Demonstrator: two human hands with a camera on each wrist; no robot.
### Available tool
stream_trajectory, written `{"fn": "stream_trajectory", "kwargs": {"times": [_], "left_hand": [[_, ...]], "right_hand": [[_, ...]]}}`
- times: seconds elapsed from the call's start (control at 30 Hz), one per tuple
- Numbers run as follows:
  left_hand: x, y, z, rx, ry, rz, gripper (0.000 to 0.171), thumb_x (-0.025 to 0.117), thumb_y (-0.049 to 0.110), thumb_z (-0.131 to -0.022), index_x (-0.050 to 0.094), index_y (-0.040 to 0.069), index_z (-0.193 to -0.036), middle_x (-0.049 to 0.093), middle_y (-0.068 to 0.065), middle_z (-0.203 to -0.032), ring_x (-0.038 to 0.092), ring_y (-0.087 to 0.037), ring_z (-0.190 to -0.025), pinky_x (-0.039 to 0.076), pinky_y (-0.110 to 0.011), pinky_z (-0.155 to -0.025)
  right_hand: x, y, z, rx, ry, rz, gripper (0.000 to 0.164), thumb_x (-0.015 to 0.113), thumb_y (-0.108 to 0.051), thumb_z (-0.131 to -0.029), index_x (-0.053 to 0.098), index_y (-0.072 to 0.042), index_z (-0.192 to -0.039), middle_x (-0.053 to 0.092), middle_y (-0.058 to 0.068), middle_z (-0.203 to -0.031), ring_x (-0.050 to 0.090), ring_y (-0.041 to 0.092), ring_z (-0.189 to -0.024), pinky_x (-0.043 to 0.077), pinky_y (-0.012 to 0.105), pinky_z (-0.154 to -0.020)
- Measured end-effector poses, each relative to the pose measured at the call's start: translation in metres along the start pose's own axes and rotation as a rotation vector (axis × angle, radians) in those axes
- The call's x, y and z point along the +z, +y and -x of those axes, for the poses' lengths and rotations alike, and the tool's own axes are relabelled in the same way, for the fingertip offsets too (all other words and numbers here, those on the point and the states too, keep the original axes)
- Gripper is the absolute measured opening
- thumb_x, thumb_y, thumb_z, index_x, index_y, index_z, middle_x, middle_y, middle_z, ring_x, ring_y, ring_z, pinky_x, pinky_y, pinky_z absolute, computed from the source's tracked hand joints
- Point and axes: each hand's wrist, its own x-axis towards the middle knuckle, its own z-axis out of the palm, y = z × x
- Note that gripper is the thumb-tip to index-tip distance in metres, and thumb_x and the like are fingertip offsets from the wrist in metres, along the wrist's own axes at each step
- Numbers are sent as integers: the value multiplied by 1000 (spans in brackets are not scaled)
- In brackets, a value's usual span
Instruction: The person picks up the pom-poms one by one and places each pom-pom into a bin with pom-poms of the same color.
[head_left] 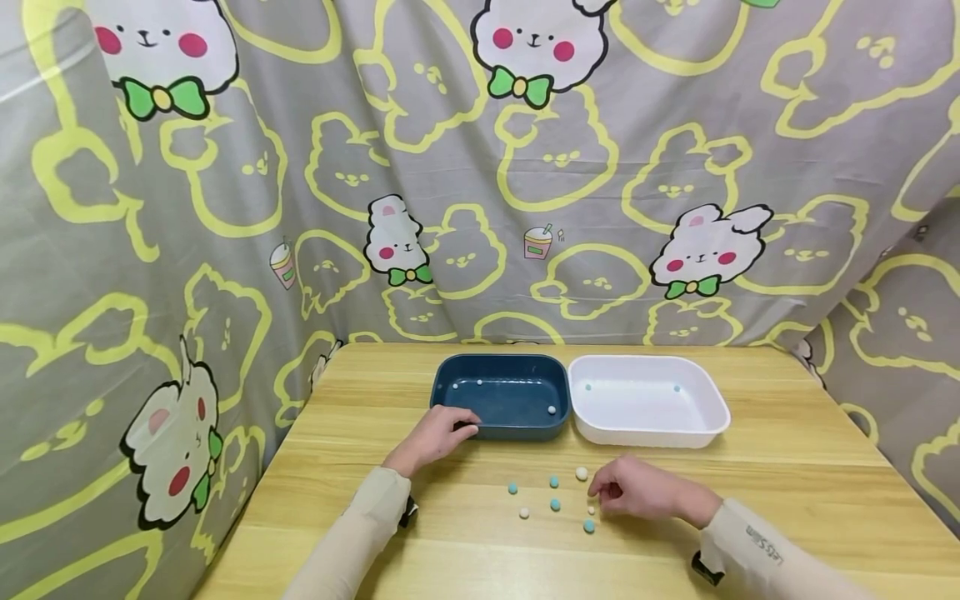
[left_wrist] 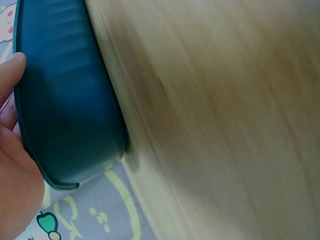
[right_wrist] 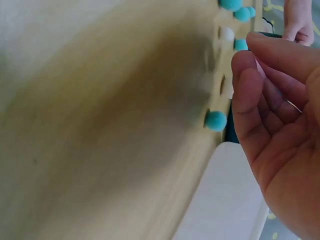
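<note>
In the head view, my left hand (head_left: 441, 433) is at the front left corner of a dark blue basin (head_left: 517, 432), fingers loosely bent at the rim. The thumb overlaps the basin's rim (left_wrist: 21, 115) in the left wrist view, and nothing shows between the fingers. Low over the table, my right hand (head_left: 637, 487) has its thumb and index finger close together beside a tiny white ball (head_left: 591, 510). Around it lie a larger white ball (head_left: 581, 473) and a teal ball (head_left: 588, 527). Another teal ball (right_wrist: 216, 121) sits near the fingers in the right wrist view.
A white basin (head_left: 652, 438) stands right of the blue one and holds small teal balls (head_left: 677, 388). Inside the blue basin are white balls (head_left: 552, 410). Further teal balls (head_left: 513, 488) and a white ball (head_left: 524, 513) are scattered between my hands. Behind hangs a patterned curtain (head_left: 525, 300).
</note>
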Motion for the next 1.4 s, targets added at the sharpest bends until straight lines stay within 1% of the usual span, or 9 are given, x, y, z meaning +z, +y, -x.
{"fn": "stream_trajectory", "kwargs": {"times": [0.13,0.33,0.7,0.93,1.23,1.4], "left_hand": [[0,0,0,9,8,-4,17,59,23,-95,71,17,-105,69,4,-100,62,-12,-95,50,-31,-83],[0,0,0,13,9,-2,17,59,22,-95,71,16,-105,69,4,-100,62,-12,-95,50,-31,-83],[1,-2,0,13,10,3,16,59,22,-95,71,17,-104,68,5,-100,63,-11,-93,51,-30,-82],[1,-2,-1,7,2,-2,17,58,23,-95,71,17,-105,68,5,-101,62,-11,-95,50,-30,-83],[2,-3,-1,22,18,7,16,58,21,-95,71,17,-104,69,5,-99,63,-10,-93,51,-29,-81],[2,-3,0,24,21,4,17,58,22,-95,71,17,-105,69,4,-100,63,-10,-93,51,-29,-81]], "right_hand": [[6,2,-1,16,-30,-22,18,70,-1,-79,71,-9,-95,56,-16,-74,51,-3,-66,47,19,-61],[12,4,-2,27,-47,-27,16,70,-2,-79,71,-11,-93,55,-17,-72,50,-4,-65,46,19,-61],[17,6,-5,-2,-49,-20,10,70,-7,-83,70,-14,-90,53,-17,-70,48,-5,-63,45,18,-60],[18,6,-7,-23,-45,-17,11,68,-5,-84,68,-17,-85,53,-17,-69,47,-5,-61,44,17,-57],[19,10,-7,18,-39,3,16,68,-3,-82,67,-19,-81,53,-18,-70,48,-4,-63,45,18,-57],[18,11,-5,40,-35,15,16,68,-3,-82,65,-19,-79,53,-18,-70,48,-4,-63,45,18,-57]]}}
